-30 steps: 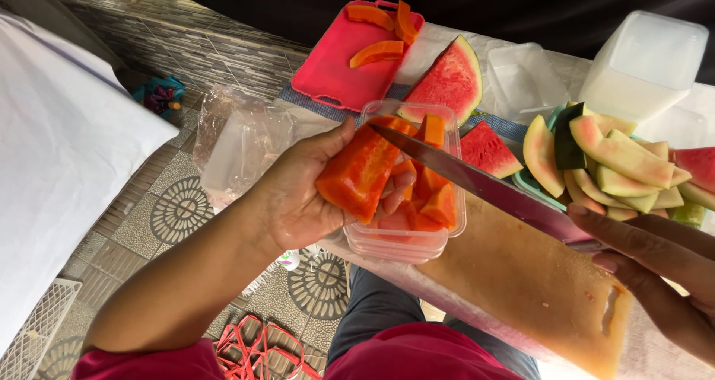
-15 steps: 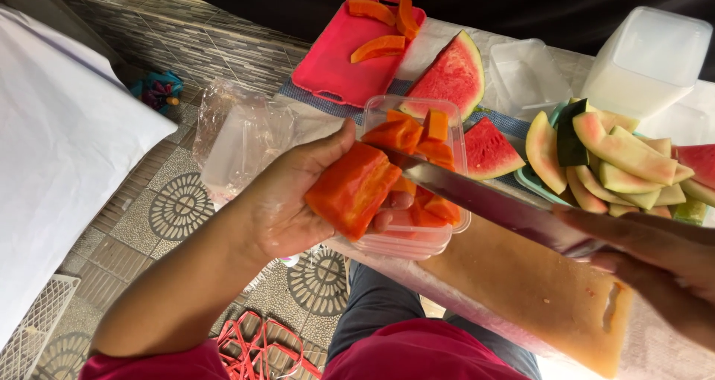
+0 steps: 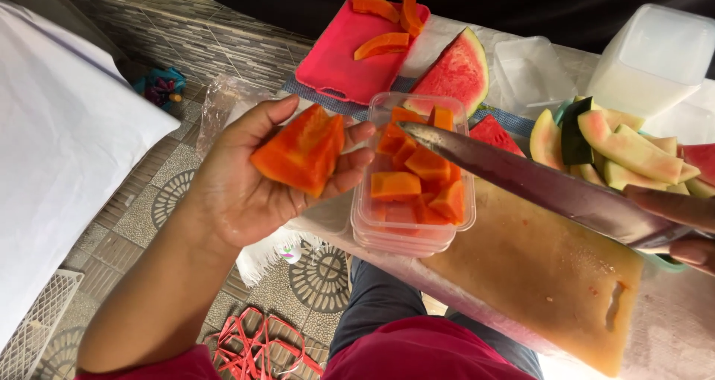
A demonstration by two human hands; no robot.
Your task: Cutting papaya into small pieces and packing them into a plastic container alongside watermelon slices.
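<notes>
left hand (image 3: 253, 179) cups papaya slab (image 3: 302, 149) | right hand (image 3: 681, 227) pinches knife (image 3: 536, 183) over tub (image 3: 413, 175) | best kept: blade clear of palm

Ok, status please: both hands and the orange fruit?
Left hand cups orange papaya chunk. Right hand holds long steel knife, blade over clear plastic tub of papaya pieces. Nothing between.

bright daylight, sharp, overexposed at lower right

The right hand (image 3: 681, 227) is cut off by the right edge, so the knife (image 3: 536, 183) handle is hidden. Peels (image 3: 633, 153) run past that edge too.
</notes>
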